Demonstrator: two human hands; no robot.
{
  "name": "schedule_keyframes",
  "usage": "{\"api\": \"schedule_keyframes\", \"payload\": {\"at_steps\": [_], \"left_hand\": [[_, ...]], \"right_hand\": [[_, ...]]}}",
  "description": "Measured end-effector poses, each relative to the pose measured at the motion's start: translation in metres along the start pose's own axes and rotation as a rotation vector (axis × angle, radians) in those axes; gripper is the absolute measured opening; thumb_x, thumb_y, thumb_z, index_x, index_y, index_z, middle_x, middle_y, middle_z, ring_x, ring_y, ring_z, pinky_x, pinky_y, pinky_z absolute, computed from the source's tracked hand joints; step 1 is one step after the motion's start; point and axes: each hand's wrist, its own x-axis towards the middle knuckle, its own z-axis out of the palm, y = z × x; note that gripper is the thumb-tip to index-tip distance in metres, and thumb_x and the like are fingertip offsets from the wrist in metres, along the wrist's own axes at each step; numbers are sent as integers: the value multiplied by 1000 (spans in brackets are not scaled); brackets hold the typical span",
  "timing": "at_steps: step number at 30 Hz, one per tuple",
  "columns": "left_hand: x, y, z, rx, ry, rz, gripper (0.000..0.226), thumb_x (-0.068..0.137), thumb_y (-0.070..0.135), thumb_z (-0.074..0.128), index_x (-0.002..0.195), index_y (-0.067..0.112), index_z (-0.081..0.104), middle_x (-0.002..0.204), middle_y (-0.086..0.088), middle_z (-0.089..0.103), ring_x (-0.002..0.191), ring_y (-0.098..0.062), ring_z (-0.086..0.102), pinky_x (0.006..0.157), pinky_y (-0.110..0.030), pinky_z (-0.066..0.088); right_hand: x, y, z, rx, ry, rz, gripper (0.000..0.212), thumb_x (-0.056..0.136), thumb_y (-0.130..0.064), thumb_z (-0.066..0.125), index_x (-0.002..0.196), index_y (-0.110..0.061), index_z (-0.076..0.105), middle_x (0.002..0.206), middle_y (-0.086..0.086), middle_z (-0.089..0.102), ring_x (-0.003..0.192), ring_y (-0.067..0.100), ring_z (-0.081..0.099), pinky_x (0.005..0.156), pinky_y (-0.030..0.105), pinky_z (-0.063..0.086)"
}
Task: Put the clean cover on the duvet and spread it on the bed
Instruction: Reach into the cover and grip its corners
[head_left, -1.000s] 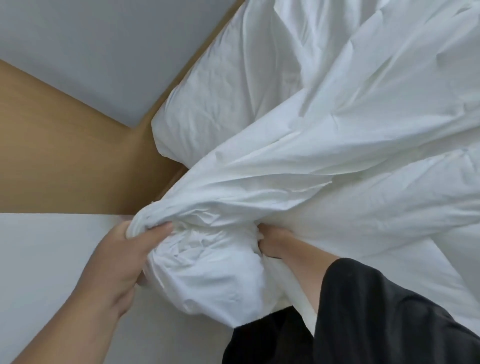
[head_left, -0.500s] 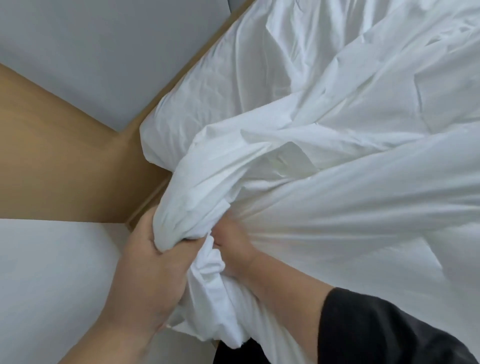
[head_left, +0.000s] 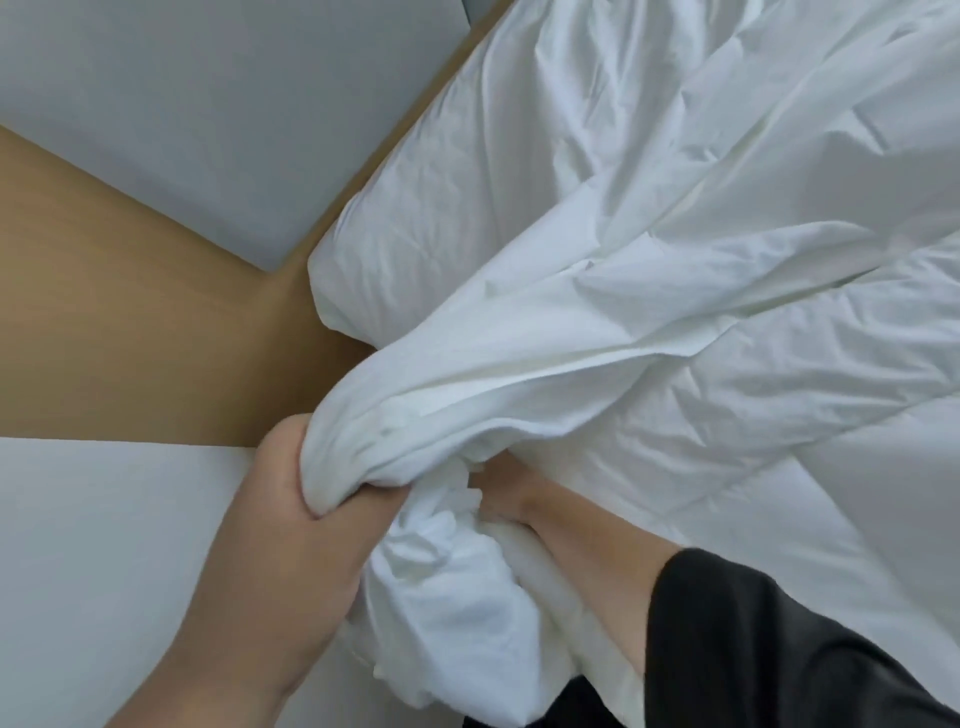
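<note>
Since a second ago the left hand (head_left: 291, 499) has tightened its grip, fingers curled round a bunched corner of cover (head_left: 405, 431), while the right hand (head_left: 506, 493), grip hidden, reaches inside toward the duvet (head_left: 779, 364) heaped at two o'clock on the bed (head_left: 415, 171): covering seems underway, spreading remains.

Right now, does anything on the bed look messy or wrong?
Yes. The white cover is rumpled and bunched at the corner, where the left hand grips it; it isn't spread flat yet.
</note>
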Motion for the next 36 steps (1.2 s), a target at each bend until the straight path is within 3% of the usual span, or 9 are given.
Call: {"api": "schedule_keyframes", "payload": {"at_steps": [2,4,7,10,16,22,26,33,36], "left_hand": [[-6,10,8,29,-62,-15,42,67,62,74,103,57,55,98,28,68,80,6,66,58,-24,50],[-13,17,17,72,-213,-12,40,73,57,74,103,65,48,103,36,63,88,14,61,65,-20,48],[-26,24,29,132,-579,-23,55,69,69,73,116,70,44,118,38,56,105,16,56,85,-20,49],[-37,22,45,92,-752,-30,54,83,64,67,133,56,48,131,36,46,117,13,50,93,-13,43],[-39,11,65,-54,-1040,-37,55,83,13,58,129,43,60,126,22,65,116,6,59,100,-21,48],[15,-68,67,112,-645,-152,31,89,9,55,105,31,69,109,13,71,107,-11,66,94,-30,53],[74,-143,50,189,-332,-315,45,92,35,61,136,26,52,137,2,55,106,-16,56,82,-32,46],[167,-223,71,-135,-546,-630,68,90,68,55,139,22,51,141,0,57,129,-25,53,113,-48,34],[183,-229,85,-175,-736,-752,50,84,54,71,116,16,73,107,-6,77,98,-29,72,86,-42,57]], "right_hand": [[-55,-11,-3,527,20,-81,41,88,-7,59,127,-18,61,122,6,67,112,26,65,87,25,54],[-112,-20,-13,863,-28,-191,49,89,-4,53,138,-12,58,137,18,61,126,34,59,107,44,48],[-184,-42,-32,1099,-129,-373,69,103,-45,44,153,3,34,153,34,37,142,49,36,119,66,22],[-229,-51,-48,1096,-146,-381,105,82,-76,54,149,4,42,150,35,42,140,48,42,114,59,35],[-253,-39,-56,868,368,-182,45,76,-4,63,121,-6,68,119,33,66,108,51,66,92,61,53],[-276,29,-54,948,859,178,50,54,-5,60,100,-14,76,93,17,77,80,37,75,64,43,60],[-279,75,-43,749,1069,441,51,44,-22,59,91,-7,71,77,14,72,70,33,67,68,48,56],[-244,50,-24,591,1152,704,28,65,-11,58,91,-10,69,73,14,69,66,32,64,59,37,49],[-227,47,-17,507,1168,823,24,74,-8,58,96,-9,68,80,15,71,73,35,66,61,37,52]]}}
